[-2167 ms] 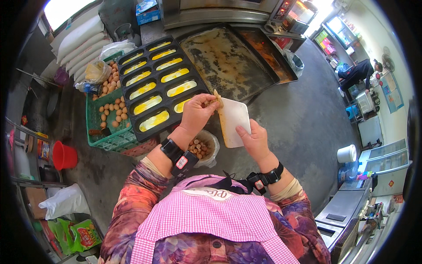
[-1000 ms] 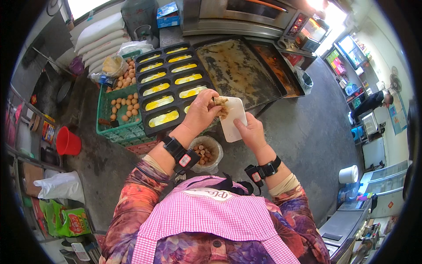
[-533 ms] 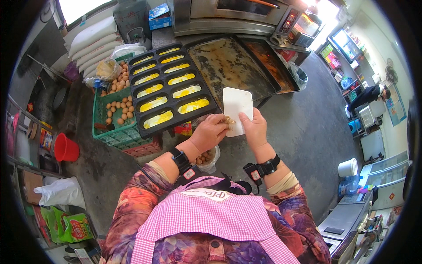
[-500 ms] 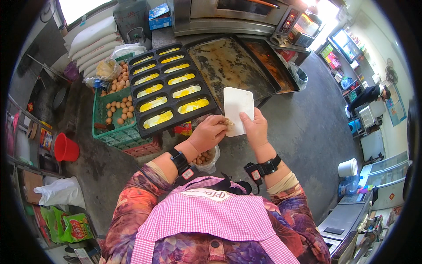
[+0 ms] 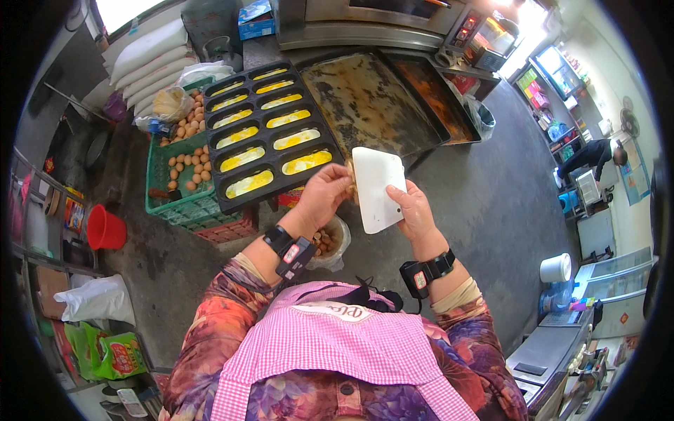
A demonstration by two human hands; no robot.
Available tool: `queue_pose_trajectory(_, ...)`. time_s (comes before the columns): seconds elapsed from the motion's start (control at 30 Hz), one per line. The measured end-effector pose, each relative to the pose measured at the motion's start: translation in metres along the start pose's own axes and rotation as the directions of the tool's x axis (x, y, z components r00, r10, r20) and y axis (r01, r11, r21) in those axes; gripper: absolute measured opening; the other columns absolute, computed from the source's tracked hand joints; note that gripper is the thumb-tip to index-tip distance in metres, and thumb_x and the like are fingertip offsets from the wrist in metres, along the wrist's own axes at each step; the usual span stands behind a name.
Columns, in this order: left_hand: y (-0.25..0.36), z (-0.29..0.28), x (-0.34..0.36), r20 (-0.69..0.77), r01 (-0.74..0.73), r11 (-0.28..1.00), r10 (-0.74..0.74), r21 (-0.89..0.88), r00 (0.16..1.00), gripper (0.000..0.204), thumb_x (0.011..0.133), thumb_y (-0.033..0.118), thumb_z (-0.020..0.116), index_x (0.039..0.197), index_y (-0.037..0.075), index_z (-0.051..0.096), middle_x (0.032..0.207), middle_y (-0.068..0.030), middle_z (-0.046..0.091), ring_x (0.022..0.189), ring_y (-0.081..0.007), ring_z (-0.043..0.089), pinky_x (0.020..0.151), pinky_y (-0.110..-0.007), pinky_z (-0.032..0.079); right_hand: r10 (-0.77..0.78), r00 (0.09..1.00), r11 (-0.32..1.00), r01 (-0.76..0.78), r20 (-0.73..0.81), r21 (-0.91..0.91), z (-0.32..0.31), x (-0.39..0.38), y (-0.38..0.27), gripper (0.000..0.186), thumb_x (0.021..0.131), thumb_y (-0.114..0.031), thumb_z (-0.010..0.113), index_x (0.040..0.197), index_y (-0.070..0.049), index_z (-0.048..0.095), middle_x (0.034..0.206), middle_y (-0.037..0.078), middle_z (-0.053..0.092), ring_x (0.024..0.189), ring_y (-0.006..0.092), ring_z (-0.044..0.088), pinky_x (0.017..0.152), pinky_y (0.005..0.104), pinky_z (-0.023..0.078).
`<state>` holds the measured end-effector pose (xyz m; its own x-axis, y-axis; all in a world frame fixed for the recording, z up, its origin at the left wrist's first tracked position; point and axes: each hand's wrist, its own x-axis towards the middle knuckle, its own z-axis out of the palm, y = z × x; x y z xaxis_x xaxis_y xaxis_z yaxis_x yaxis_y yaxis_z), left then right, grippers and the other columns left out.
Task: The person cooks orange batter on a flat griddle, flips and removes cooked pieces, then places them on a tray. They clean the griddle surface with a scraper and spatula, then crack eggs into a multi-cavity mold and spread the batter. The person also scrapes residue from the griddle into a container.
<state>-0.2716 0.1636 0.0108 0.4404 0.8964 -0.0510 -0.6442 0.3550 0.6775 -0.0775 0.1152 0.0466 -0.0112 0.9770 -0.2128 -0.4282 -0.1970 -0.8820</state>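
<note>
In my right hand is a flat white scraper with rounded corners and a small dark hole, its broad face turned up, thumb on top. My left hand is closed at the scraper's left edge, fingertips pinching a light brown crumpled piece that is partly behind the scraper; its kind is unclear. Just beyond my left hand lies a black baking mould whose oblong cups hold yellow and whitish egg. Below my left wrist, a lined tub holds brown eggshells.
Left of the mould, a green crate holds several brown eggs. Large dark trays lie beyond my hands, before an oven. A red bucket stands on the left floor. Another person bends at the far right.
The scraper has tilted and come slightly nearer, with my right hand lower on it. My left hand has moved slightly left and away, still pinching the brown piece along the scraper's edge.
</note>
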Motion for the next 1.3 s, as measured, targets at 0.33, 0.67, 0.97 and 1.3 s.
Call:
queue_pose_trajectory(0.33,-0.025,-0.017,0.003,0.122,0.275,0.958,-0.265,-0.076,0.957,0.006,0.089,0.000,0.055,0.088,0.005,0.055,0.090,-0.0052,0.061,0.083,-0.0162,0.061,0.075,-0.029,0.050,-0.122,0.972,0.992,0.115,-0.200,-0.047,-0.011,0.040,0.017,0.028,0.085,-0.008,0.063,0.109,0.002,0.053,0.100,0.008,0.063,0.085,0.0141,0.061,0.076,0.0285,0.050)
queue_pose_trajectory(0.67,-0.030,-0.047,0.078,-0.012,0.352,0.922,-0.354,0.162,0.935,0.006,0.087,0.000,0.057,0.087,0.006,0.056,0.082,-0.0014,0.060,0.073,-0.0129,0.062,0.066,-0.024,0.051,-0.166,0.892,0.984,0.124,-0.421,-0.125,-0.110,0.045,0.018,0.025,0.085,-0.006,0.063,0.107,0.003,0.055,0.099,0.009,0.064,0.085,0.0140,0.062,0.076,0.0284,0.050)
queue_pose_trajectory(0.97,-0.052,-0.045,0.202,-0.149,0.344,0.898,-0.314,0.274,0.938,0.005,0.088,0.001,0.054,0.091,0.005,0.055,0.084,-0.0033,0.059,0.074,-0.0139,0.061,0.065,-0.026,0.051,0.009,0.893,0.946,-0.153,-0.449,-0.284,-0.209,0.070,0.009,0.025,0.085,-0.008,0.064,0.106,0.004,0.056,0.097,0.009,0.065,0.084,0.0141,0.062,0.075,0.0282,0.050)
queue_pose_trajectory(1.3,-0.121,-0.002,0.365,-0.098,0.164,0.481,-0.159,0.861,0.982,0.009,0.080,0.006,0.059,0.087,0.000,0.059,0.075,-0.0052,0.058,0.065,-0.0145,0.056,0.059,-0.028,0.046,0.144,0.957,0.540,-0.289,-0.252,-0.791,-0.276,0.143,-0.019,0.049,0.077,-0.020,0.067,0.116,0.005,0.053,0.102,0.020,0.064,0.093,0.0283,0.064,0.082,0.0359,0.049)
